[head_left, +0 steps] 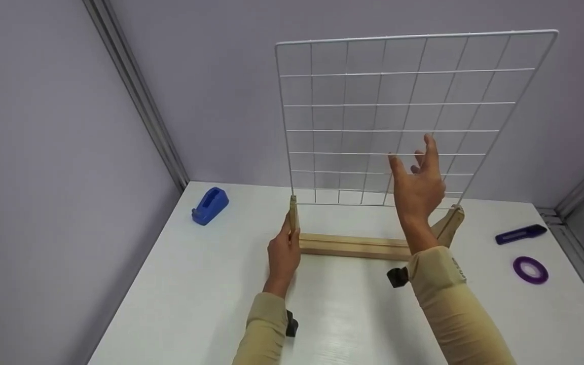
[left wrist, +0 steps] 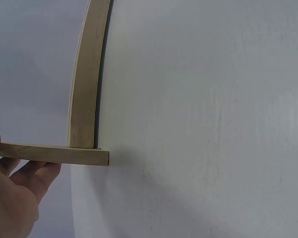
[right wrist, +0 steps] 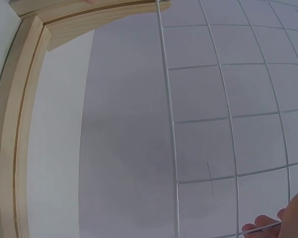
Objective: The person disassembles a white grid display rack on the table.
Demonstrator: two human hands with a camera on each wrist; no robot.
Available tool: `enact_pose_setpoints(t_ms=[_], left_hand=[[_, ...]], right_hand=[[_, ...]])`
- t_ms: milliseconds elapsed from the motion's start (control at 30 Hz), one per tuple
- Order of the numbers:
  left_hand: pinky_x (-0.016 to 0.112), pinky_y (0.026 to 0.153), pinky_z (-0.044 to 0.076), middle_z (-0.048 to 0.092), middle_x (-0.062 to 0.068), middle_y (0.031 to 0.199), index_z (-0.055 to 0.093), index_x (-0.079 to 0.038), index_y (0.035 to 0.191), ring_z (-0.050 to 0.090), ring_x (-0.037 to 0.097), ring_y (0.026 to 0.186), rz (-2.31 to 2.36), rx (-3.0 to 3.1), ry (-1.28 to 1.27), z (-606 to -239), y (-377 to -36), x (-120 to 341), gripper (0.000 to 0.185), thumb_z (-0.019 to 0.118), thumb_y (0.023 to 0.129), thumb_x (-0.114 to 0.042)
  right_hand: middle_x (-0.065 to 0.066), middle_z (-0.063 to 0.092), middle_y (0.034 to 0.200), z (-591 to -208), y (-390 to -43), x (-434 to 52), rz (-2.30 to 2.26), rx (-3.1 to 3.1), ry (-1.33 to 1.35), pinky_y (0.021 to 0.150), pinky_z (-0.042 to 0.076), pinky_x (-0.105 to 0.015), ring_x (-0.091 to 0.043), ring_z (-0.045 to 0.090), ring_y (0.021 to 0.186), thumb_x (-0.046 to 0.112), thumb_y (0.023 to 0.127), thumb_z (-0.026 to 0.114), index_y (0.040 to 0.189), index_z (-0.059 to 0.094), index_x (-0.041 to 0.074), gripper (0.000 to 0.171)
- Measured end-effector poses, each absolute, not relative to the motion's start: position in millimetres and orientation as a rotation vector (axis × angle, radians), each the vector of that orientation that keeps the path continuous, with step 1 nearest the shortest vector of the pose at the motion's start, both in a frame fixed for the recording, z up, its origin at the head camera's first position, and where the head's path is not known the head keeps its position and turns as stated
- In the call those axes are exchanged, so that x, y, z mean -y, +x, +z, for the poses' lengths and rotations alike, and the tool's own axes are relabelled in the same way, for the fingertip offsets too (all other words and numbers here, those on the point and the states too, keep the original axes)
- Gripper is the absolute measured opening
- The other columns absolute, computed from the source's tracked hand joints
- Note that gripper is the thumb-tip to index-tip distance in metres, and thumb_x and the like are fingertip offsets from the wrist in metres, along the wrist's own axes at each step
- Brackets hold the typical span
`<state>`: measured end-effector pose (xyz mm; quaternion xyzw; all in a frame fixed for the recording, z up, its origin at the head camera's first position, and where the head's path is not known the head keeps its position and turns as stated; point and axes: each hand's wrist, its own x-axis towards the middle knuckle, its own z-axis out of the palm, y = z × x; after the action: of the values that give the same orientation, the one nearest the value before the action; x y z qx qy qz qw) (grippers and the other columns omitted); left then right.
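A white wire grid panel (head_left: 365, 130) stands upright, leaning back, its lower edge meeting the side pieces of a wooden stand (head_left: 353, 247). My left hand (head_left: 283, 258) grips the stand's left side piece (left wrist: 54, 152), with fingers on its outer face. My right hand (head_left: 418, 195) is at the lower right part of the grid, thumb and index finger spread apart. In the right wrist view, a wire crosses in front of its fingers (right wrist: 260, 227); whether they press on the wire I cannot tell. The stand's right side piece (head_left: 449, 225) is partly behind the right forearm.
On the white table (head_left: 195, 294) sits a blue tape dispenser (head_left: 210, 206) at the back left. To the right lie a dark blue box cutter (head_left: 520, 234) and a purple tape roll (head_left: 530, 269). Grey walls (head_left: 195, 91) rise behind and to the left.
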<state>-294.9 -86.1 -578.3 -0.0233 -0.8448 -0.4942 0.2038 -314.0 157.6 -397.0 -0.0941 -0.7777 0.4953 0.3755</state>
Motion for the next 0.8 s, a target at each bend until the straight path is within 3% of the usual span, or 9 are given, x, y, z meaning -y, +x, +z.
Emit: enact_pose_setpoints(t_ms=[200,533,800], left_hand=[[0.044,0.086,0.061,0.066,0.023,0.132,0.041,-0.006,0.155,0.072,0.028,0.108,-1.366,2.368,-0.100,-578,-297,87,0.053,0.055,0.105,-0.017],[0.042,0.089,0.061,0.056,0.015,0.147,0.036,-0.012,0.158,0.071,0.032,0.111,-1.373,2.513,-0.173,-570,-301,103,0.058,0.056,0.106,-0.025],[0.049,0.091,0.060,0.059,0.012,0.146,0.037,-0.018,0.158,0.071,0.031,0.114,-1.424,2.560,-0.213,-565,-303,115,0.060,0.058,0.104,-0.035]], right_hand=[[-0.006,0.065,0.140,-388,-313,-162,1.243,1.991,-0.244,0.095,0.058,-0.047,-0.027,0.068,0.120,0.047,0.089,0.076,0.153,0.043,0.038,0.072],[-0.007,0.062,0.143,-382,-306,-174,1.243,2.015,-0.246,0.094,0.058,-0.046,-0.027,0.068,0.120,0.045,0.090,0.075,0.156,0.036,0.040,0.077],[-0.006,0.058,0.147,-382,-292,-188,1.260,2.079,-0.245,0.089,0.059,-0.048,-0.029,0.066,0.124,0.047,0.090,0.075,0.157,0.033,0.039,0.080]])
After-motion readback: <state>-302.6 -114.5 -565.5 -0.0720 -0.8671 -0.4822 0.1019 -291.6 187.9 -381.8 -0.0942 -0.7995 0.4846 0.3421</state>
